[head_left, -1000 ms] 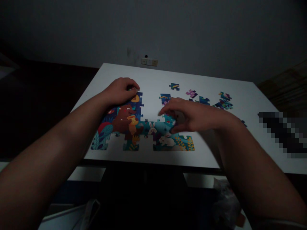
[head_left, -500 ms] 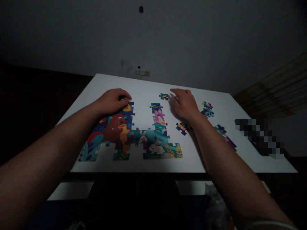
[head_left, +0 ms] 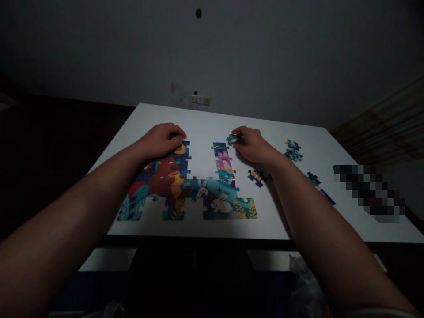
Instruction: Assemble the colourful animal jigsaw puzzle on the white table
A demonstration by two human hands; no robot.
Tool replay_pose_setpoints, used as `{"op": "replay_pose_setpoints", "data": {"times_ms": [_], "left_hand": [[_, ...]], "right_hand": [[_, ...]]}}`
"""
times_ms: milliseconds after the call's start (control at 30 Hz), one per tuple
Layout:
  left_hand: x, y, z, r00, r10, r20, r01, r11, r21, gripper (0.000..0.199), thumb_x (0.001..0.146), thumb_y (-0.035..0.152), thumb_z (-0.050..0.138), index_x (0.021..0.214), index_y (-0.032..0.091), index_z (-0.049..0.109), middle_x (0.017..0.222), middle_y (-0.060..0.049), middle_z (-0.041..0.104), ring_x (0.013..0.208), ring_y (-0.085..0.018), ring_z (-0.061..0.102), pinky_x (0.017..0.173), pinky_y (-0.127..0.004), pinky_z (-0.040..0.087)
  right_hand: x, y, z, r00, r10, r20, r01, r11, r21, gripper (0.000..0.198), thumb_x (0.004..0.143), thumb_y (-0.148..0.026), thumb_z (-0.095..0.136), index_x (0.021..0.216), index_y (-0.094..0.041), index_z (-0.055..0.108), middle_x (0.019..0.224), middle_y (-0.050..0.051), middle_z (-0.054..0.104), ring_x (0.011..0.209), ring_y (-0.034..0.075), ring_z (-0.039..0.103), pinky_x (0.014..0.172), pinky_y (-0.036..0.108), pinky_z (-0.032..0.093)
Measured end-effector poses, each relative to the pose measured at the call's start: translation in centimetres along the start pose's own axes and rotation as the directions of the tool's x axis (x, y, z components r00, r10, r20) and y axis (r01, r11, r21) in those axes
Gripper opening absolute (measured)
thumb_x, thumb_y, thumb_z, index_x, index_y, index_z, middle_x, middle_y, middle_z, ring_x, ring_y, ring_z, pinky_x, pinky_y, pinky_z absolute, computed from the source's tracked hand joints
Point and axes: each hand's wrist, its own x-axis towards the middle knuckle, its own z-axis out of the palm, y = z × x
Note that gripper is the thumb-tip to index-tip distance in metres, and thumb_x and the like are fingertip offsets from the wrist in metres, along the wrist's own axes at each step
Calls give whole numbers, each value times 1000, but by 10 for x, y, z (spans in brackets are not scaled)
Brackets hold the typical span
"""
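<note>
Shifted rightward, the piece (head_left: 232, 139) is now pinched by the nearer right hand (head_left: 254, 145), beside the far end of the owl strip (head_left: 224, 163), which is laid lengthwise away from the hands; the left hand (head_left: 163, 138) is curled, its grip unclear.

No text, label, brand, number or sign can be read on the puzzle (head_left: 165, 174), the loose pieces (head_left: 293, 154), the table (head_left: 202, 229) or the wall sockets (head_left: 200, 100).

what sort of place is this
A dimly lit room indoors, perhaps in a home: a partly assembled jigsaw puzzle lies on a white table, with wall sockets on the grey wall beyond.
</note>
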Motion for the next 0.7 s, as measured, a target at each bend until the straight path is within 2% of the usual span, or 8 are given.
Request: {"op": "replay_pose_setpoints", "data": {"times_ms": [100,200,300,367,500,700], "left_hand": [[1,-1,0,1000,1,4,-1,1000,-1,36,87,45,77,115,29,92,122,-13,87,118,-36,79,113,-55,63],[1,-1,0,1000,11,9,-11,1000,0,36,88,44,75,115,28,92,126,-14,86,118,-35,80,114,-56,62],[1,1,0,1000,26,10,-26,1000,16,35,89,43,74,115,27,91,126,-13,87,119,-35,80,117,-56,61],[1,2,0,1000,29,13,-29,999,30,36,90,43,73,116,27,91,127,-12,87,121,-35,80,119,-56,61],[2,2,1,1000,12,12,-12,999,31,35,90,42,74,117,28,92,127,-12,87,123,-35,79,120,-55,61],[2,-1,3,999,31,8,-32,999,23,34,90,41,74,116,28,92,127,-14,86,124,-37,79,120,-58,60]], "right_hand": [[-4,-6,-9,998,14,-62,-6,992,125,45,102,-33,72,147,-29,77,132,16,81,122,40,76,113,65,64],[-7,-23,-7,989,24,-145,26,940,339,43,101,-39,76,142,-27,79,125,13,83,111,34,79,103,56,67],[-8,-46,6,993,28,-115,30,879,476,40,99,-42,81,135,-25,84,125,13,86,109,32,81,99,53,69],[-8,-59,16,998,-14,-68,44,884,466,34,103,-41,79,131,-25,87,125,13,88,110,32,81,100,53,69],[-6,-69,31,991,-123,-50,133,940,315,24,108,-33,74,125,-27,91,129,12,89,121,34,82,116,57,64],[-3,-66,31,986,-156,-57,164,966,200,27,108,-25,67,120,-28,91,131,13,90,127,36,81,121,60,61]]}}
